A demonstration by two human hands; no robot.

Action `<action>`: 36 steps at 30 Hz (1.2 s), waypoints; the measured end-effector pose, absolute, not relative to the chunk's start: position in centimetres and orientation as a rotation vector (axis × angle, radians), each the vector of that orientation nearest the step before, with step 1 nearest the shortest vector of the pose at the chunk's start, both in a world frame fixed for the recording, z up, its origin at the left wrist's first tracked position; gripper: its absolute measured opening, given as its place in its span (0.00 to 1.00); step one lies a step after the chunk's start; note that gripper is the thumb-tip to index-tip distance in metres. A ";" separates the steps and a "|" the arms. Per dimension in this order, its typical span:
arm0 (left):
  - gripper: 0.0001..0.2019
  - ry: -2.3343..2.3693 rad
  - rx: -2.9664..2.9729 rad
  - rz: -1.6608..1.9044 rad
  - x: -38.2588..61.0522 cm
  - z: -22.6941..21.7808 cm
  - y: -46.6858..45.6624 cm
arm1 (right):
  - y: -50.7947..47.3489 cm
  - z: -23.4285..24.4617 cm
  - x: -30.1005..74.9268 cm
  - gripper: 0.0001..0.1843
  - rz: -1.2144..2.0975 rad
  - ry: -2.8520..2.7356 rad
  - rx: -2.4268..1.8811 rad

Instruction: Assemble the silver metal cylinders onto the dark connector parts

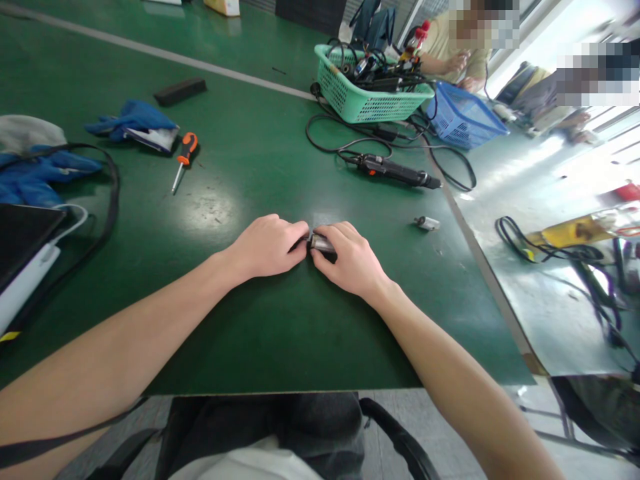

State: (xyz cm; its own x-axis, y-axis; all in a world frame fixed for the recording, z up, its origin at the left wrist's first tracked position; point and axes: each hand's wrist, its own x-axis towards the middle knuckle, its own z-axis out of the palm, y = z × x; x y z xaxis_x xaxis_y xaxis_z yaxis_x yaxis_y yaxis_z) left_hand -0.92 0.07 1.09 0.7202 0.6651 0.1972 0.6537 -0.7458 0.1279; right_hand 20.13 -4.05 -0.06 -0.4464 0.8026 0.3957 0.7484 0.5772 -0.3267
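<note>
Both hands meet over the green table (280, 333). My right hand (353, 257) is closed round a small silver metal cylinder (323, 244), which lies level between thumb and fingers. My left hand (273, 247) is closed in a pinch at the cylinder's dark left end; what its fingertips grip there is mostly hidden. Off to the right lies a similar silver cylinder (428, 223) with a thin dark tip. Beyond my hands rests a black electric screwdriver (397, 171) with its cable. An orange-and-black screwdriver (185, 157) lies to the left.
A green basket (380, 105) full of tools and cables stands at the back, beside a blue basket (467, 123). Blue gloves (133, 120), a black block (180, 91) and a dark device (25, 243) are on the left. Other people sit at the far right.
</note>
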 end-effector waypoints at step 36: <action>0.10 1.090 2.866 0.385 -1.0 0.9 0.1 | -4.0 -0.1 20.1 0.12 0.126 -2.298 -1.242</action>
